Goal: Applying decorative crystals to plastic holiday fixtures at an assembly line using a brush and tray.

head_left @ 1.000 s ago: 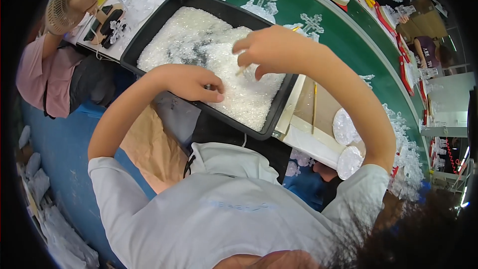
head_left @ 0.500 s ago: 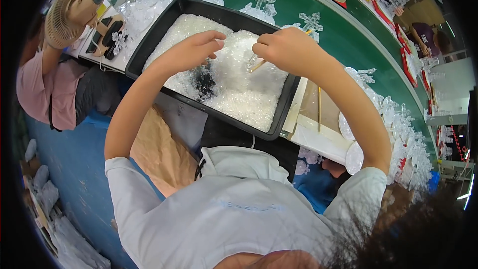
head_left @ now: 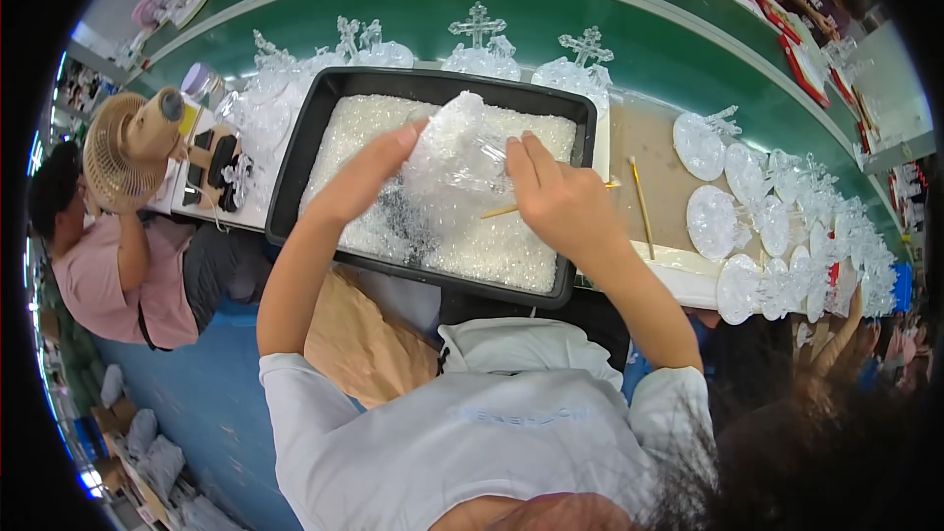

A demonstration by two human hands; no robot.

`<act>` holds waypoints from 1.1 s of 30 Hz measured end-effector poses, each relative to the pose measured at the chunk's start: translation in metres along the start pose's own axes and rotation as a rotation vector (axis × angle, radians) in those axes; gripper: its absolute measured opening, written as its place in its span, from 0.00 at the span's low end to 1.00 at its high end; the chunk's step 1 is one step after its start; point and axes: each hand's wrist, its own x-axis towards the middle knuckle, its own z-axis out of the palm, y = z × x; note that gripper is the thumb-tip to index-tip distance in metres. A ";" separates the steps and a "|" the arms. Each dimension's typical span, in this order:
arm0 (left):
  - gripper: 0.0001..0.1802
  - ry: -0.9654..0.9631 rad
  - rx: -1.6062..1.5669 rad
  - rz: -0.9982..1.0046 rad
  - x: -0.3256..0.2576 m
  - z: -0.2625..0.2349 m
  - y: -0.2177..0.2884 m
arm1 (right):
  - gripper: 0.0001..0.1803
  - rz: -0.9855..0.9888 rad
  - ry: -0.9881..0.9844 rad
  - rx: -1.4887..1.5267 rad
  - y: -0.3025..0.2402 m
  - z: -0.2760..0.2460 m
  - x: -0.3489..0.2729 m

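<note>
A black tray point(head_left: 295, 162) filled with small clear crystal pieces lies on the bench in front of me. Above its middle I hold a clear plastic ornament point(head_left: 457, 152) between both hands. My left hand point(head_left: 369, 172) grips its left side with the fingers stretched up along it. My right hand point(head_left: 556, 197) grips its right side. A thin wooden stick point(head_left: 497, 211) lies on the crystals just under my right hand.
Clear cross-shaped ornaments point(head_left: 479, 39) stand along the green belt point(head_left: 649, 39) behind the tray. Round clear discs point(head_left: 708, 221) lie in rows to the right. Another stick point(head_left: 641, 206) rests on the tan board. A person in pink point(head_left: 103, 270) sits at the left beside a small fan point(head_left: 123, 147).
Both hands have risen out of the crystals and come together over the tray's middle, now holding up a clear ornament. The camera view has tilted so more of the belt shows.
</note>
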 end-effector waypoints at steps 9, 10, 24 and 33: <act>0.49 -0.139 -0.332 -0.026 -0.010 -0.008 -0.004 | 0.21 0.217 -0.033 0.394 -0.006 0.016 0.010; 0.51 -0.160 -0.331 0.054 -0.008 -0.012 0.000 | 0.22 0.222 -0.074 0.478 -0.005 0.016 0.010; 0.47 0.023 -0.370 0.224 0.000 -0.004 0.009 | 0.24 0.169 0.008 0.616 -0.009 0.009 0.016; 0.45 -0.063 -0.915 0.285 0.011 -0.009 0.019 | 0.23 0.183 0.112 0.659 -0.004 0.018 0.013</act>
